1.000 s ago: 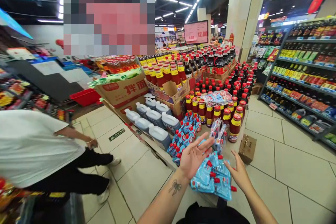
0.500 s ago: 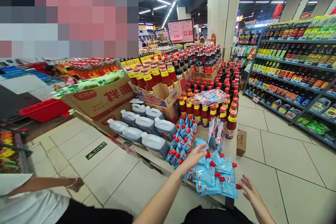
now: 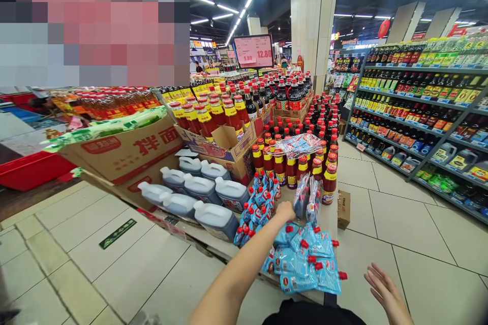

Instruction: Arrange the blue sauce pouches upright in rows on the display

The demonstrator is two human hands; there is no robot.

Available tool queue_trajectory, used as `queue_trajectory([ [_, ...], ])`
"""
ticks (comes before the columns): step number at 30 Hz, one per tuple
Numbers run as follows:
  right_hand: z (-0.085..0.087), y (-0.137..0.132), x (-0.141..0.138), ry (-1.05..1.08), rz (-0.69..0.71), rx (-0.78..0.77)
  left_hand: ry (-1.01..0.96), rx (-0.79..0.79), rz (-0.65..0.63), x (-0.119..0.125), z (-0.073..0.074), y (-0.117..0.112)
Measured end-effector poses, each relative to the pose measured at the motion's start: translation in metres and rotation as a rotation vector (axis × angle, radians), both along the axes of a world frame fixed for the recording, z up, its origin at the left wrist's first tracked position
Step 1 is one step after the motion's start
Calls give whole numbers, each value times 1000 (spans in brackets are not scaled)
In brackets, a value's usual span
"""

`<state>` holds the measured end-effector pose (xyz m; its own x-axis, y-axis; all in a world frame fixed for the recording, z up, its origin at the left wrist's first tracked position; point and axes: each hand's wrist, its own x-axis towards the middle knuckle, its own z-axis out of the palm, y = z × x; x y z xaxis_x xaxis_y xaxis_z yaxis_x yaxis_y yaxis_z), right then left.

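Note:
My left hand [image 3: 285,211] reaches over the display, its fingers curled into a closed shape whose inside is hidden from me. Right beside it stand clear-wrapped packets [image 3: 306,199]. Just below lie light-blue pouches with red caps [image 3: 295,260], flat and overlapping at the near end of the display. More blue pouches [image 3: 259,205] stand bunched to the left of the hand. Over the floor at the lower right, my right hand [image 3: 385,289] is held with its fingers stretched out and holds nothing; it is apart from the pouches.
Red-sauce bottles with yellow labels [image 3: 280,170] stand behind the packets, a flat plastic-wrapped pack [image 3: 297,145] lying on top. Large dark jugs [image 3: 216,218] fill the left side. A small carton [image 3: 343,209] sits on the floor; shelves of bottles [image 3: 423,106] line the right.
My left hand has moved away from me to the wrapped packets, and its fingers have curled. My right hand has drawn right, away from the pouches. Another person's arm at lower left is gone.

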<state>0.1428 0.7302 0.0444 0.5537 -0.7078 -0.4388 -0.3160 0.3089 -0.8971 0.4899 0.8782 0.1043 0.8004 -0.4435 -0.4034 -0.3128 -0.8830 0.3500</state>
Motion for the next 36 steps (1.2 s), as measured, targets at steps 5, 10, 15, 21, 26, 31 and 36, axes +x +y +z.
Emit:
queue_trajectory([
  [5,17,-7,4,4,27,-141,-110,-165,58,25,36,40],
  [10,72,-6,53,-145,308,-145,-322,-453,203,-12,100,87],
  [15,142,27,114,-440,547,-49,-19,-887,173,-84,159,112],
  [21,167,48,136,-531,487,41,449,-1312,177,-129,151,82],
  [26,156,39,130,-565,390,15,451,-1330,377,-144,117,65],
  [31,138,30,129,-525,353,-95,183,-1211,316,-150,107,57],
  [36,128,22,120,-499,564,-459,217,-1186,340,-137,101,56],
])
